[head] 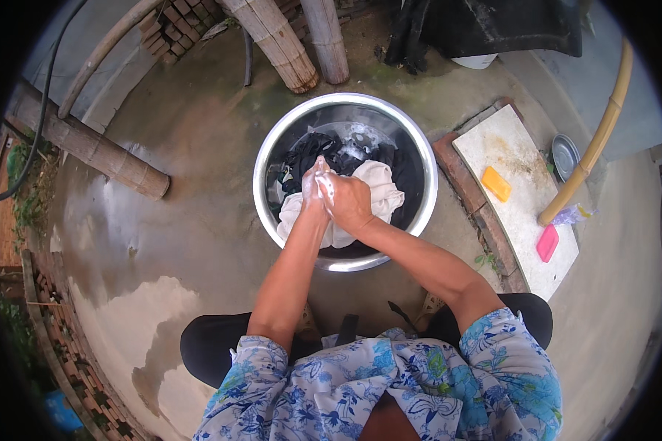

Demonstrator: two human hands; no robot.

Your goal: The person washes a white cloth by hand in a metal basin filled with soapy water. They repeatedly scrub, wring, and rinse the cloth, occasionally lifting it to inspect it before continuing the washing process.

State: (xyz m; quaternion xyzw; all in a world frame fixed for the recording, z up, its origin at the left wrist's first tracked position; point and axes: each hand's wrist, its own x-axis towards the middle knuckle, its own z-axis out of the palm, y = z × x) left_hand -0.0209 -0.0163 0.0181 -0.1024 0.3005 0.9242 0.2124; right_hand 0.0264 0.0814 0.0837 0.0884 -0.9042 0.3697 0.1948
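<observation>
A round metal basin [430, 182] stands on the concrete floor in front of me. In it lie a pale cloth [378, 179] and dark wet clothes [314, 148], with suds [358, 140] on the far side. My left hand [313, 184] and my right hand [347, 199] are pressed together above the pale cloth, both with white lather on them. The fingers of my right hand are curled against my left hand. Whether any cloth is pinched between them is hidden.
At the right, a white slab [510, 149] on bricks bears an orange soap bar [496, 184] and a pink object [547, 243]. A bamboo pole [604, 132] leans there beside a metal lid [565, 157]. Thick bamboo posts [278, 44] stand beyond the basin; another [116, 162] lies left.
</observation>
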